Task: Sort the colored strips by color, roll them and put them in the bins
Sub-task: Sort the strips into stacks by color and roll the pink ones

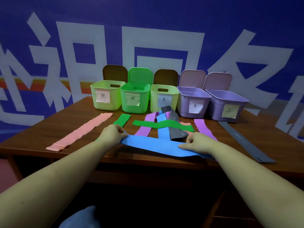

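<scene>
You worked in dim, bluish room light, the wooden table (49,129) dark and the space beneath it nearly black. No hard shadows fell; only a soft one lay under the blue strip (148,144). The wide lens bowed the wall (148,22) and stretched your forearms toward the lower corners. The handwritten labels on the bins (194,102) were soft and barely legible, and the picture looked smeared throughout.

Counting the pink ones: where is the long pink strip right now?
In the head view the long pink strip lies flat on the table's left side, left of the left hand, before the leftmost bin.
</scene>
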`<state>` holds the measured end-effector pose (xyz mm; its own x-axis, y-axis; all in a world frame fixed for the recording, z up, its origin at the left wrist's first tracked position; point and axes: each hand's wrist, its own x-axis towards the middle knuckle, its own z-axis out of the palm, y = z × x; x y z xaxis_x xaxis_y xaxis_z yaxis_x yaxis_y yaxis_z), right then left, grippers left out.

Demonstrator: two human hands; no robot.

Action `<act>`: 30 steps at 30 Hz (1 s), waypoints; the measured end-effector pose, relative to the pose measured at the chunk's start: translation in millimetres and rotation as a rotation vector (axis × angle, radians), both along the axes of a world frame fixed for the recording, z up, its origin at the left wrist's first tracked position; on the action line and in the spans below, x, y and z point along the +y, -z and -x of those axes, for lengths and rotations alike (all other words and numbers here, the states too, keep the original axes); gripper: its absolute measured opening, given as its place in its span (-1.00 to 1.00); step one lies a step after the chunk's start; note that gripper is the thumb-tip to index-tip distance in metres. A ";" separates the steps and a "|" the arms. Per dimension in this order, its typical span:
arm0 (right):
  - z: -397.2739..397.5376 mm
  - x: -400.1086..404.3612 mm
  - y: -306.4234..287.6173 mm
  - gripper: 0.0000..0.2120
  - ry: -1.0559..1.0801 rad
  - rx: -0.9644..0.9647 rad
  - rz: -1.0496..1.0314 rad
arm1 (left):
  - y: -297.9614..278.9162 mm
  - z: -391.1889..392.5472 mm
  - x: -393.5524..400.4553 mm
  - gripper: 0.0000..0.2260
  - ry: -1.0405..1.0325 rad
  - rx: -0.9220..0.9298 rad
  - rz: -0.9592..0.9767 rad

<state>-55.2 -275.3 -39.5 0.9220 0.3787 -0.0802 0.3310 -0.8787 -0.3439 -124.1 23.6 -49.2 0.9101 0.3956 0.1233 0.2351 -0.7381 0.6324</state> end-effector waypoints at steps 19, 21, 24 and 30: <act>2.5 16.7 32.5 -0.68 0.063 -0.345 0.110 | 27.9 1.0 10.4 -0.70 -0.007 0.115 -0.613; 10.7 25.1 32.3 -0.70 0.015 -0.388 0.010 | 26.2 6.3 8.1 -0.71 0.022 0.042 -0.587; 31.7 43.2 31.6 -0.72 -0.087 -0.375 -0.119 | 23.1 25.1 -7.6 -0.78 0.124 -0.167 -0.476; 93.3 67.1 43.9 -0.78 -0.292 -0.288 -0.187 | 39.9 83.6 -42.9 -0.83 0.301 -0.273 -0.444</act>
<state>-148.5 -208.2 -83.4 0.7488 0.6101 0.2590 0.6617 -0.6654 -0.3455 -207.6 -19.2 -89.1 0.8863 -0.0171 0.4628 -0.1524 -0.9544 0.2566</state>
